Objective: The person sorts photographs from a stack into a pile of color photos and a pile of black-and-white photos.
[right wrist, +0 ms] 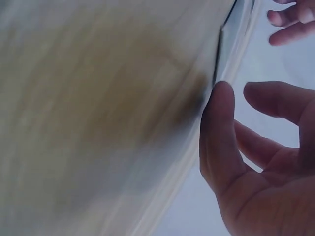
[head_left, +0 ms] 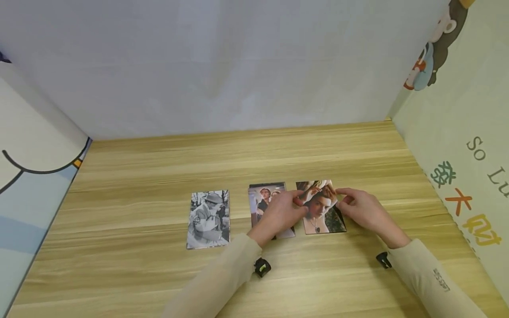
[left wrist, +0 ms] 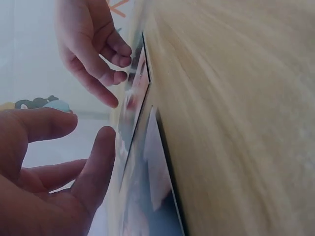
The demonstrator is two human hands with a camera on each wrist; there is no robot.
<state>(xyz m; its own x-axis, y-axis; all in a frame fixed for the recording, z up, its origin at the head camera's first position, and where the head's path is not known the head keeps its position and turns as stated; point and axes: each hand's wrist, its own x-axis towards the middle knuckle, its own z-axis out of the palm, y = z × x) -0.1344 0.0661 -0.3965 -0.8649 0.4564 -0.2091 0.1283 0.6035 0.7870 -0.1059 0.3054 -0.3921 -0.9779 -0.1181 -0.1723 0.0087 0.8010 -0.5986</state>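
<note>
A colour photo print (head_left: 319, 212) of a person wearing a pendant lies flat on the table. My left hand (head_left: 281, 213) is at its left edge, fingers relaxed; in the left wrist view its thumb and fingertips stand apart with nothing between them. At the photo's right edge is my right hand (head_left: 363, 211), its fingertips right by the border and a gap between finger and thumb in the right wrist view. Partly hidden under my left hand lies a small stack of prints (head_left: 260, 198), its top one showing two people. Further left is a black-and-white photo print (head_left: 208, 219).
The wood-grain table (head_left: 139, 176) is bounded by a pale back wall (head_left: 222, 79) and side panels with printed figures and lettering. A small black device (head_left: 262, 267) sits at my left wrist, and another black device (head_left: 383, 260) at my right.
</note>
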